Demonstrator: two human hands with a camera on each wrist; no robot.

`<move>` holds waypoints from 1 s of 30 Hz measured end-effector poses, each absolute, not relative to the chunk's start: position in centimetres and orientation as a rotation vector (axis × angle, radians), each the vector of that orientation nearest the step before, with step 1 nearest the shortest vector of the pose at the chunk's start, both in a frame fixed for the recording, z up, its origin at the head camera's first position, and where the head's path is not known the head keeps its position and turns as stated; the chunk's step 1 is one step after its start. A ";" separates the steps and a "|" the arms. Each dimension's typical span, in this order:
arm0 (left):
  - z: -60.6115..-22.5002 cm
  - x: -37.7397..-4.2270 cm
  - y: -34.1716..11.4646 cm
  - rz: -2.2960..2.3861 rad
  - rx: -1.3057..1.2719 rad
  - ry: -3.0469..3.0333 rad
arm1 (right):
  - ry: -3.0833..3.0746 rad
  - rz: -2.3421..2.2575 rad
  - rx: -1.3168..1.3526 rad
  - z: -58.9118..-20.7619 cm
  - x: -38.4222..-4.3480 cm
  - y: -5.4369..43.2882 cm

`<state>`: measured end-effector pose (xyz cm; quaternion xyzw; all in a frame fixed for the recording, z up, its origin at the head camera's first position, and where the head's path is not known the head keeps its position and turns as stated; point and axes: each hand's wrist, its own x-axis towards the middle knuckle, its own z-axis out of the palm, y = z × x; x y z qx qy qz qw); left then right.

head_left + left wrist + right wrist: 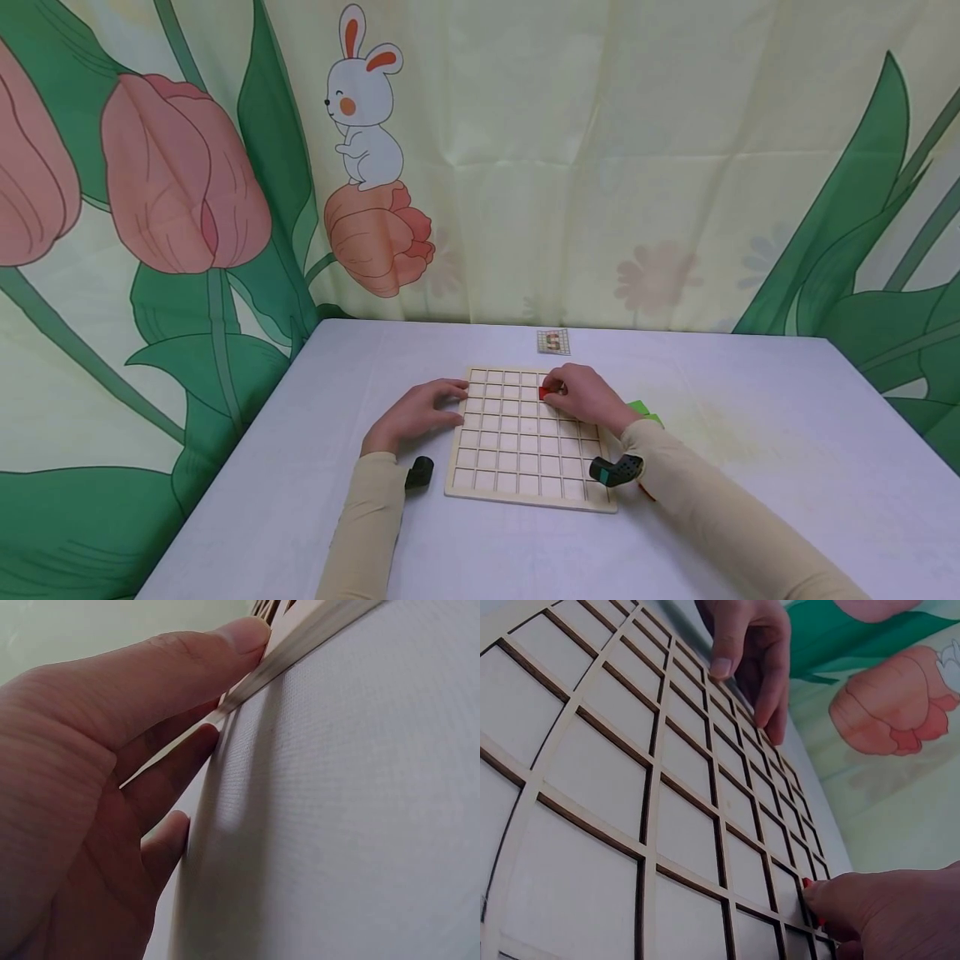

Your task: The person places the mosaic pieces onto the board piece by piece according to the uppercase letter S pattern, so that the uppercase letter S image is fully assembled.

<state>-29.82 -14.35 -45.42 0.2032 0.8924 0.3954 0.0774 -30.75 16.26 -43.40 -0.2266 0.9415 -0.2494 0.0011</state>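
My right hand (587, 396) pinches a small red piece (543, 393), at the far part of a pale wooden square-grid board (510, 443), my left hand (415, 412), fingers apart, touches its left edge

Bright head view, dimmer wrist views, perhaps slightly soft
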 end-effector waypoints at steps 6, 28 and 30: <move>-45.6 -29.8 -14.4 1.190 0.608 2.678 | 2.957 -0.809 -0.687 -43.4 -30.5 16.1; -45.5 -29.8 -14.1 1.175 0.597 2.676 | 2.950 -0.924 -0.613 -43.3 -30.3 17.3; -45.5 -29.7 -14.1 1.186 0.597 2.673 | 2.944 -0.961 -0.557 -43.1 -30.3 17.8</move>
